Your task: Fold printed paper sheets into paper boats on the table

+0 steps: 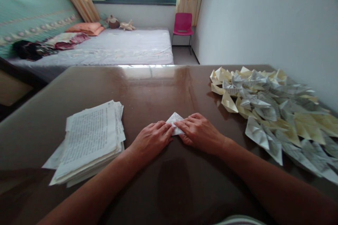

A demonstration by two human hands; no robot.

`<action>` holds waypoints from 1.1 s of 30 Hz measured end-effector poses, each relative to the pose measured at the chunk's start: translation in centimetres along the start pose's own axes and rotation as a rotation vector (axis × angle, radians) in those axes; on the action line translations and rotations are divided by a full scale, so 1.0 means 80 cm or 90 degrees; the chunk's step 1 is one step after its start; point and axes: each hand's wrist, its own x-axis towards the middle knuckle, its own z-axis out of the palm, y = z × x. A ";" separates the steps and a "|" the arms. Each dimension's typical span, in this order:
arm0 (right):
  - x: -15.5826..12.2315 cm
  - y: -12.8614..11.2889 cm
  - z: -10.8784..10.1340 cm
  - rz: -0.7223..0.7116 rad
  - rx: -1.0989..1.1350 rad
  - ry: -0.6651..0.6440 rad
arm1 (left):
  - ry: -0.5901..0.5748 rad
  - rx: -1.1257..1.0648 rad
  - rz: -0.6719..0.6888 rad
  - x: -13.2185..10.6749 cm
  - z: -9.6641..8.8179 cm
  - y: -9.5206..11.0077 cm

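Note:
A small piece of folded printed paper (174, 116) lies on the brown table in front of me, its pointed tip facing away. My left hand (155, 135) holds its left side, fingers together and thumb tucked low. From the other side, my right hand (202, 130) grips the paper, with fingertips laid over its front and the thumb beneath. Both hands cover much of the lower paper, so its full shape is hidden.
A stack of printed sheets (91, 140) sits left on the glossy table (148, 93). Many folded paper boats (260, 103), white and yellowish, are heaped at the right by the wall. Beyond the table stand a bed (137, 45) and a pink chair (183, 24).

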 end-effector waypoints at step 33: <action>0.000 0.009 -0.007 -0.015 0.032 -0.050 | 0.029 0.001 0.028 -0.003 -0.003 -0.011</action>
